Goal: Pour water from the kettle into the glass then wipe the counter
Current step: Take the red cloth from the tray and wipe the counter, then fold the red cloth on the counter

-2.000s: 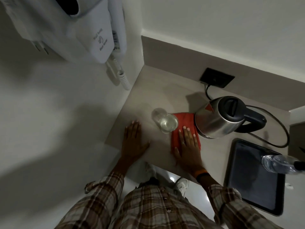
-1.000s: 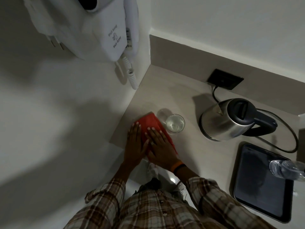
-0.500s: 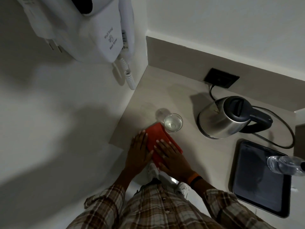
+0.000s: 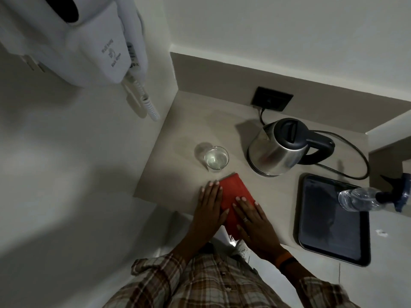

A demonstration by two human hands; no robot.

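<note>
Both hands, left hand point(image 4: 210, 210) and right hand point(image 4: 252, 221), press the red cloth point(image 4: 235, 194) with flat, released fingers just before the glass point(image 4: 216, 160); wipe without knocking it.

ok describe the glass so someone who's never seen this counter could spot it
Start at the steel kettle on the beige counter. Left of it, just beyond the red cloth, stands the glass, a short clear tumbler holding water. It is the only open-topped see-through item; the plastic bottle is capped.

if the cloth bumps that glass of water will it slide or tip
The glass looks short and wide, so it would probably slide rather than tip. It holds water, so a hard knock might slosh some out. It stands just beyond the red cloth, so a gentle stroke seems wise.
</note>
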